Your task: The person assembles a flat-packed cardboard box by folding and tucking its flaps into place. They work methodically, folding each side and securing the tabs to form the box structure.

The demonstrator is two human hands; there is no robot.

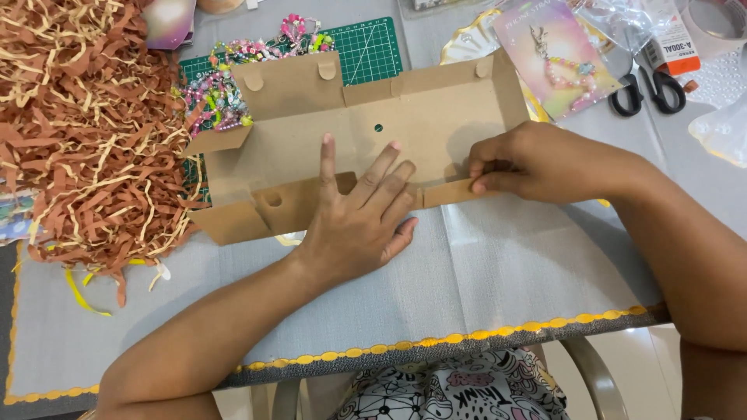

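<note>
Flat brown cardboard box (366, 148), unfolded, long axis left to right across the grey mat (482, 272). Left hand (359, 218) spread flat on its near edge; right hand (529, 163) pinching the near flap at the box's right end (nearer that fold). Shredded paper (85, 132) left of the box, scissors (650, 85) beyond its right end.

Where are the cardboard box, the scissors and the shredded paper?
cardboard box (405, 117), head view, on its flat inner panel.
scissors (647, 87), head view, on the black handles.
shredded paper (85, 132), head view, middle of the brown pile.
</note>
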